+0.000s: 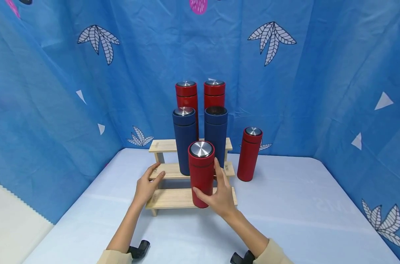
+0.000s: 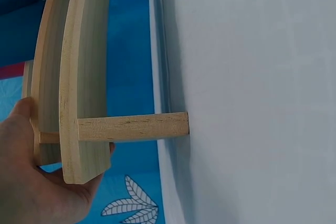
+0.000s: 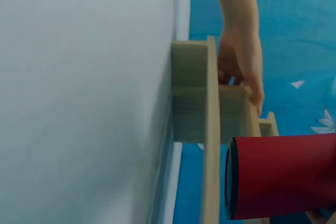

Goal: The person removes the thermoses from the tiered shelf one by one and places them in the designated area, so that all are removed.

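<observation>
My right hand (image 1: 221,196) grips a red thermos bottle (image 1: 201,176) with a silver lid top, upright in front of the three-tier wooden rack (image 1: 171,198). In the right wrist view the base of this bottle (image 3: 283,177) is slightly apart from the lowest board. My left hand (image 1: 145,189) holds the left end of the rack's middle board, thumb and fingers on either side of it in the left wrist view. Two blue thermos bottles, left (image 1: 184,143) and right (image 1: 216,128), stand on the middle tier. Behind them, partly hidden, are two red bottles, left (image 1: 186,97) and right (image 1: 214,95).
Another red thermos bottle (image 1: 249,157) stands on the white table (image 1: 302,205), right of the rack. A blue patterned curtain (image 1: 233,44) hangs behind and along both sides. Black devices are strapped at both wrists.
</observation>
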### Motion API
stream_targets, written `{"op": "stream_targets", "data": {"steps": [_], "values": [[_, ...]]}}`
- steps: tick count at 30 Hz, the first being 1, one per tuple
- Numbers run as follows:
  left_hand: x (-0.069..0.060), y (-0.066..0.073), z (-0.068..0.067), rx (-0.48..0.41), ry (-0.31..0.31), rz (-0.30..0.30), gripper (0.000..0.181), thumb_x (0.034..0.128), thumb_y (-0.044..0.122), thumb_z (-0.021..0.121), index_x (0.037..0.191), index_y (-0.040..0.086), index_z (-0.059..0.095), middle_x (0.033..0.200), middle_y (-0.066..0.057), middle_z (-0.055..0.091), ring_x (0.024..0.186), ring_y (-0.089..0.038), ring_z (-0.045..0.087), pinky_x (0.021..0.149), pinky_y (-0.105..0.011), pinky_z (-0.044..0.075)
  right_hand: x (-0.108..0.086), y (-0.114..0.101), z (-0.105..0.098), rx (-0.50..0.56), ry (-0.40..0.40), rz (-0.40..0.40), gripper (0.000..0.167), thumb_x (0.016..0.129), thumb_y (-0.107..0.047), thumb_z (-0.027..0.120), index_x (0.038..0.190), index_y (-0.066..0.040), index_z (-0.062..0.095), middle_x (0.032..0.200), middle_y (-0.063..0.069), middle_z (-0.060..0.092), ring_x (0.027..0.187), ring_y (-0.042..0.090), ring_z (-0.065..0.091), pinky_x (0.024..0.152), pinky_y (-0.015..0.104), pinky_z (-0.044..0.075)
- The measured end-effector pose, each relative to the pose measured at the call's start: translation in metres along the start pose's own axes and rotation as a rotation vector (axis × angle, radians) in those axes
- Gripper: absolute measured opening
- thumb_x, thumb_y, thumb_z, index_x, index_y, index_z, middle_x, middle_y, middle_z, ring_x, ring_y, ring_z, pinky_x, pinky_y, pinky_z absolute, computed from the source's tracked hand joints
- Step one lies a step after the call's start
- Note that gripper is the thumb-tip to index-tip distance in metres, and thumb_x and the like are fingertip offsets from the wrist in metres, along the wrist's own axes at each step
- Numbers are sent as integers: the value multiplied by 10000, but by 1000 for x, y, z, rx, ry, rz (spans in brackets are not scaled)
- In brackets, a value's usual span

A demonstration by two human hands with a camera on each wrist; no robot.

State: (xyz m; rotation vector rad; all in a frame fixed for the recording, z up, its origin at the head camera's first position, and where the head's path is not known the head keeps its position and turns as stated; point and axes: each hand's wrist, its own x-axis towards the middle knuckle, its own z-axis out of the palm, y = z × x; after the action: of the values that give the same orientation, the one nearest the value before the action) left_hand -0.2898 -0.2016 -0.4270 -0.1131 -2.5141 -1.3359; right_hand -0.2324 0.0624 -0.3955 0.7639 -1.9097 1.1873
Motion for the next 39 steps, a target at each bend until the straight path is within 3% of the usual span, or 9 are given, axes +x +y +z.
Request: {"op": "stream_targets", "data": {"steps": [6, 11, 15, 22, 26, 31, 39], "values": [[0, -3, 0, -5, 12, 3, 612, 867, 534, 552, 1383, 232, 422, 1377, -128, 442, 1094, -378, 526, 838, -505, 452, 13, 8, -31, 19, 118, -82, 1077, 567, -50, 840, 1427, 5, 193, 1235, 177, 478, 1084, 265, 506, 767, 337, 520], [1, -5, 2, -14, 8, 2, 620, 867, 535, 550, 1387, 224, 418, 1392, -125, 425, 1132, -382, 500, 866, -512, 434, 31, 13, -65, 8, 244, -166, 965, 702, -216, 786, 1409, 44, 183, 1225, 207, 485, 1088, 255, 507, 820, 238, 482], [1, -5, 1, -16, 6, -4, 622, 864, 543, 548, 1386, 232, 418, 1397, -119, 421, 1155, -389, 480, 884, -525, 418, 41, 23, -94, -101, 348, -176, 926, 743, -287, 748, 1410, 33, 192, 1278, 171, 479, 1116, 280, 488, 859, 231, 453], [1, -4, 1, -12, -3, -2, 622, 870, 543, 539, 1390, 228, 410, 1399, -116, 418, 1154, -379, 481, 885, -521, 418, 41, 58, -138, -289, 424, -92, 959, 682, -138, 788, 1422, 3, 195, 1325, 107, 456, 1185, 258, 437, 874, 240, 437], [1, -4, 1, -10, -4, 2, 624, 871, 543, 537, 1391, 225, 408, 1398, -115, 419, 1158, -383, 478, 886, -524, 418, 35, 79, -152, -340, 407, 5, 955, 701, -58, 775, 1443, -34, 174, 1357, 87, 426, 1226, 213, 399, 891, 353, 451], [1, -4, 1, -3, -4, -3, 632, 867, 555, 533, 1393, 228, 406, 1398, -114, 419, 1162, -389, 473, 888, -531, 414, 24, 105, -158, -335, 378, 120, 971, 719, -4, 762, 1468, -84, 150, 1384, 77, 394, 1230, 202, 393, 863, 545, 438], [1, -2, 1, -5, -5, -5, 623, 869, 546, 537, 1390, 229, 408, 1403, -109, 415, 1169, -378, 470, 893, -522, 413, 2, 142, -155, -312, 326, 233, 1027, 719, 0, 767, 1493, -183, 117, 1386, 105, 373, 1219, 245, 400, 824, 596, 432]]}}
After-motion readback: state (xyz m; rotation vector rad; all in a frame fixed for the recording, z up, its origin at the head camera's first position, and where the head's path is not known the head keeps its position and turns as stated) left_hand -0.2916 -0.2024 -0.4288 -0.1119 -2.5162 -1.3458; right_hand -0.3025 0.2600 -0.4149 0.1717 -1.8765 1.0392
